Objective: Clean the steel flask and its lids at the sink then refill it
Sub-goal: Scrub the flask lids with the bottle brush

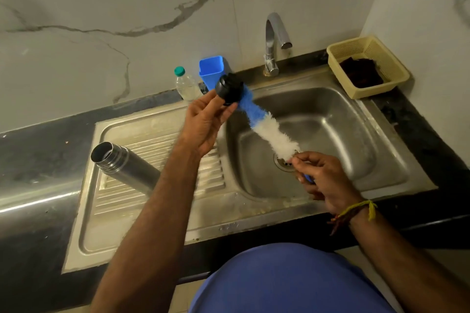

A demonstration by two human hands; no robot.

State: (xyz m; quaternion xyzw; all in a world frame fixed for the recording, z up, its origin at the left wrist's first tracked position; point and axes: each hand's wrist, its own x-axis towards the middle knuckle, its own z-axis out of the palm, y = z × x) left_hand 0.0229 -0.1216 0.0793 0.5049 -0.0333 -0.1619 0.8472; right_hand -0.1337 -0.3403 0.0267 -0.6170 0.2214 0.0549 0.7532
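**Brush meets lid over the sink**

The left hand (206, 122) is raised above the near-left rim of the sink (396, 160), palm up, with its fingertips pinching a black lid (229, 89). The lid is tilted, its top facing the camera and up-left. The right hand (328, 180) is lower, over the front of the basin, its fingers curled round the blue handle of a bottle brush (264, 124); only a short bit of that handle shows between the fingers. The brush runs up and to the left from this hand. Its bristles are white near the hand and blue at the far end, and the blue end touches the lid's underside, on the side away from the camera. How far it goes in cannot be told.

The flask (122, 165) lies on its side on the ribbed drainboard (157, 140) left of the basin, open mouth pointing up-left, with its lower part hidden behind the left forearm. It is uncapped and well apart from both hands.

The drain (282, 162) sits just beside the right hand's fingertips in this view. At the back, the tap (274, 40) stands behind the basin, and no water is seen running from it. Left of the tap, a blue cup (211, 68) stands against the wall, with a clear bottle (187, 86) with a green cap just beside it. On the counter to the right of the sink sits a yellow basket (396, 68) with a dark cloth (361, 72) in it. A yellow thread (361, 208) is tied round the right wrist.
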